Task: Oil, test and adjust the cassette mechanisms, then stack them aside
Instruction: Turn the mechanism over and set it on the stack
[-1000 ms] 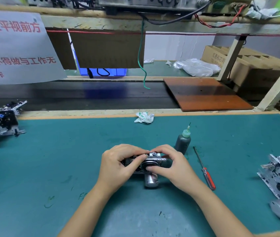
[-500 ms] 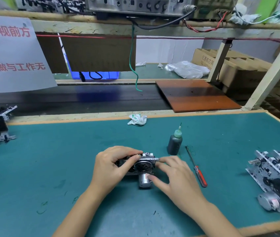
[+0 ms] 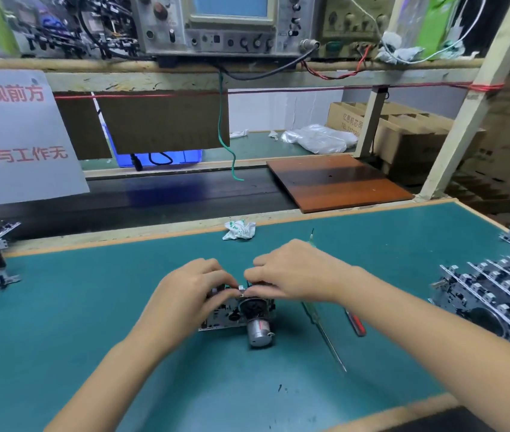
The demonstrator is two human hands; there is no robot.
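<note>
— What's different from a moment ago?
— The right hand (image 3: 294,272) has lifted off the motor side and come over the top of the cassette mechanism (image 3: 238,310), its fingers (image 3: 255,274) meeting the left hand (image 3: 191,288) there.
— And the oil bottle?
— Now hidden behind that hand.

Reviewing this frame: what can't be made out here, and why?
- Oil bottle: head view, only its tip shows above the right hand.
- Contact on the cassette mechanism: fingers of the left hand and right hand cover its top edge.
- Screwdriver: the right forearm hides part of it.
- Stacked mechanisms: cut off by the right edge.
</note>
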